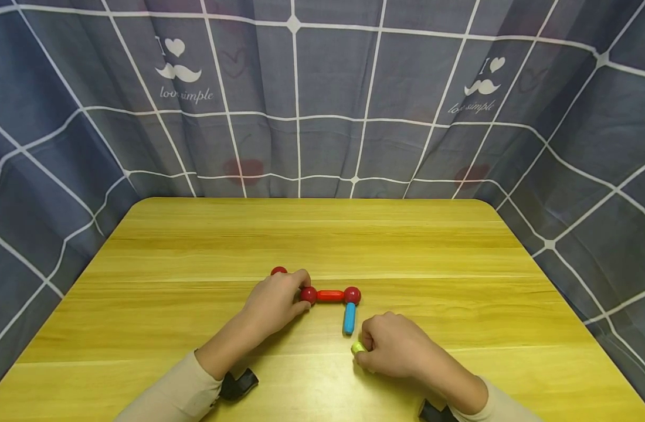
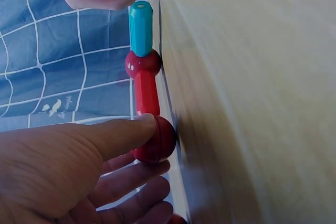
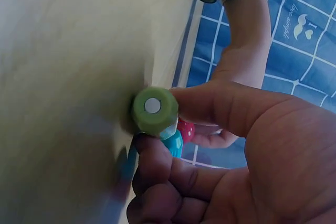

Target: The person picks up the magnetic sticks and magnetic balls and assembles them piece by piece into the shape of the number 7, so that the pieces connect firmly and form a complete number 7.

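A red ball is pinched between the thumb and fingers of my left hand. From that ball a red stick runs right to a second red ball, and a light-blue stick extends from there toward me. My right hand pinches a yellow-green stick just below the blue stick's free end. In the right wrist view, a pale round disc shows in the green stick's near end. Another red ball is partly hidden behind my left hand.
Everything lies on a wooden table with yellowish grain. A grey-blue gridded curtain surrounds its back and sides. Black wrist devices sit by both sleeves near the front.
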`<state>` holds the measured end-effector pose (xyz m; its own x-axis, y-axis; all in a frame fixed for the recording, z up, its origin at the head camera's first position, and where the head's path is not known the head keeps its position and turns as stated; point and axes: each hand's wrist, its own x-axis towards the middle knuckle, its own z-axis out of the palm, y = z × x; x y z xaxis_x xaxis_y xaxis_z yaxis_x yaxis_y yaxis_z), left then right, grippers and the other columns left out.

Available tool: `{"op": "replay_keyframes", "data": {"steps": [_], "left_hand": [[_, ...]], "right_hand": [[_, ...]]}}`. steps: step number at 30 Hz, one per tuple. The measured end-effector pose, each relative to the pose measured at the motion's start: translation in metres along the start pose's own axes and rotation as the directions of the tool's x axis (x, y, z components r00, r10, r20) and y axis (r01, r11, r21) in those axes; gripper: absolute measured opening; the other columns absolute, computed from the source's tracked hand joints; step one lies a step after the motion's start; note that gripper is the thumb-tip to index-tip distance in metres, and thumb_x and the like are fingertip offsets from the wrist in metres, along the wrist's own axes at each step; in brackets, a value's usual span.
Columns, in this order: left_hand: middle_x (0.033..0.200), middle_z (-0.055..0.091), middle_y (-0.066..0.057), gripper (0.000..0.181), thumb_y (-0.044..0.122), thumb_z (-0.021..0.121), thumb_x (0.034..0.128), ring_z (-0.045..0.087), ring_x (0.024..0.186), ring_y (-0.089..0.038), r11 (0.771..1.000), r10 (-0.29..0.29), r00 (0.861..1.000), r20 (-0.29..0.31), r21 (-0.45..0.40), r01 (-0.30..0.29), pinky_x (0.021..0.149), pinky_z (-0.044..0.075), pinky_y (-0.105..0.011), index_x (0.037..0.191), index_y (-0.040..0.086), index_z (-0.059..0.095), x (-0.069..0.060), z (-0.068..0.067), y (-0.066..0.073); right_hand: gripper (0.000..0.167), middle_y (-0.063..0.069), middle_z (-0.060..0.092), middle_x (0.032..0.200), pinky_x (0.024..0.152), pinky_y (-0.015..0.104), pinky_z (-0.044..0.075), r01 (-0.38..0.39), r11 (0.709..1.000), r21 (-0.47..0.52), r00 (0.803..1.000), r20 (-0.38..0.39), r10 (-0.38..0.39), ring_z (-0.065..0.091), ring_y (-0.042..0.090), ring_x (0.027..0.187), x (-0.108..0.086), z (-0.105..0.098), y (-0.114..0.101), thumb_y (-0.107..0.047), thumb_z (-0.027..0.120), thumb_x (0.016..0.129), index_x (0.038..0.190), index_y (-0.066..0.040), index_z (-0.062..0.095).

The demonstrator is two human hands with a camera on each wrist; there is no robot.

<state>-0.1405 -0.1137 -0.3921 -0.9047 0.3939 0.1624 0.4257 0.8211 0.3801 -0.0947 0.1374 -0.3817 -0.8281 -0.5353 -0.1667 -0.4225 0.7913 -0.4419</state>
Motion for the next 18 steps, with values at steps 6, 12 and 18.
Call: {"op": "replay_keyframes", "data": {"steps": [6,12,18], "left_hand": [[0.076,0.059,0.007,0.029,0.023,0.084,0.0773,0.047,0.061,-0.010,1.000,0.008,1.000,-0.001,0.003,-0.008,0.054,0.042,-0.029,0.094,0.017,0.062,0.0001,0.0005,-0.0007],[0.075,0.058,0.007,0.029,0.024,0.084,0.0777,0.047,0.060,-0.010,1.000,0.003,1.000,0.009,0.013,-0.003,0.054,0.042,-0.028,0.095,0.017,0.062,-0.0005,-0.0005,0.0006],[0.075,0.059,0.008,0.029,0.023,0.084,0.0777,0.047,0.060,-0.009,1.000,0.006,1.000,0.006,0.022,-0.006,0.053,0.042,-0.027,0.095,0.017,0.061,-0.0008,-0.0005,0.0014]], "right_hand": [[0.034,-0.014,0.042,0.050,0.043,0.023,0.028,-0.008,1.000,0.021,1.000,-0.005,0.008,0.036,0.004,0.044,-0.0009,0.0032,-0.0034,-0.032,0.074,0.079,0.057,-0.022,0.050],[0.041,-0.016,0.037,0.046,0.041,0.023,0.025,0.005,1.000,0.030,1.000,-0.012,-0.005,0.034,0.003,0.042,-0.0001,0.0060,-0.0056,-0.035,0.075,0.079,0.051,-0.022,0.047],[0.044,-0.019,0.032,0.041,0.040,0.023,0.024,0.008,0.999,0.040,1.000,-0.021,-0.008,0.032,0.002,0.039,0.0014,0.0092,-0.0082,-0.036,0.073,0.080,0.048,-0.023,0.045]]}}
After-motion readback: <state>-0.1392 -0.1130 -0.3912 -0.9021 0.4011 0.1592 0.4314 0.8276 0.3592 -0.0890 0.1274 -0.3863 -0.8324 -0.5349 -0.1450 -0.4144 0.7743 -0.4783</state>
